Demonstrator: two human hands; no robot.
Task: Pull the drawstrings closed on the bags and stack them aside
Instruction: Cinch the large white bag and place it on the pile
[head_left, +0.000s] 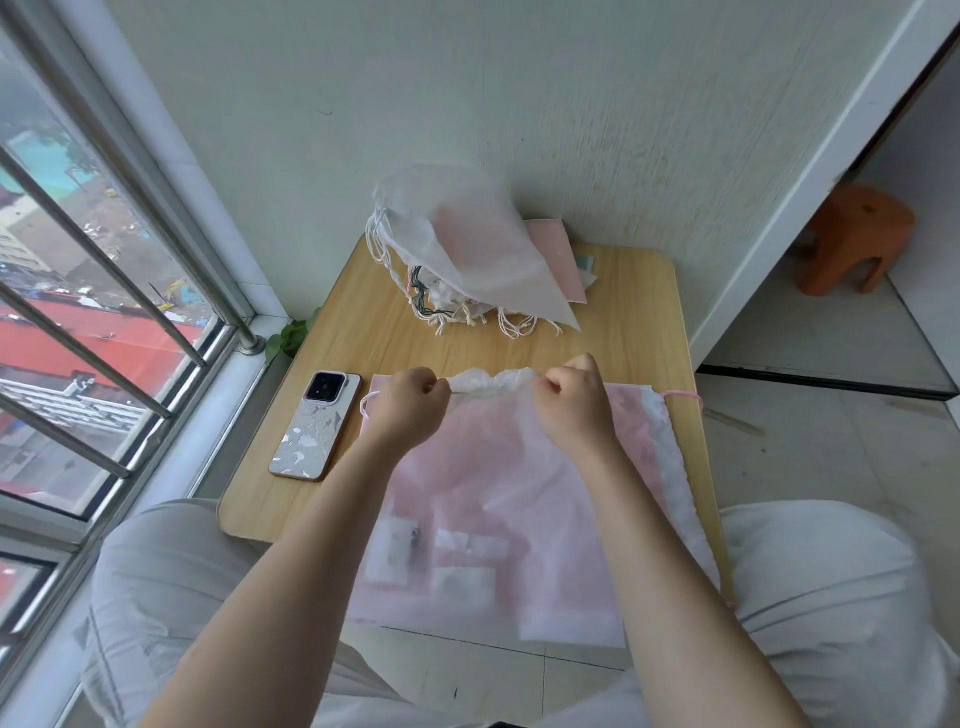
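Bag, sheer white over pink, lies flat on the table, its near edge hanging off the table's front over the person's lap. Its far edge, the mouth, is gathered into a ruffled band between the two hands. Left hand is a fist at the left end of the ruffle, its curled fingers pinching the cord or hem there; which of the two cannot be told. A loop of white cord sticks out just left of that hand. Right hand is likewise curled at the right end of the ruffle, its fingertips nipping the bag's edge. The gathered fabric touches both sets of fingers and spans the gap between them. A pink cord pokes out at the table's right edge, from another bag beneath.

Pile of closed bags sits at the table's far end, against the wall, cords dangling toward the person. Phone lies face down left of the bag, near the left hand. An orange stool stands on the floor beyond the doorway.
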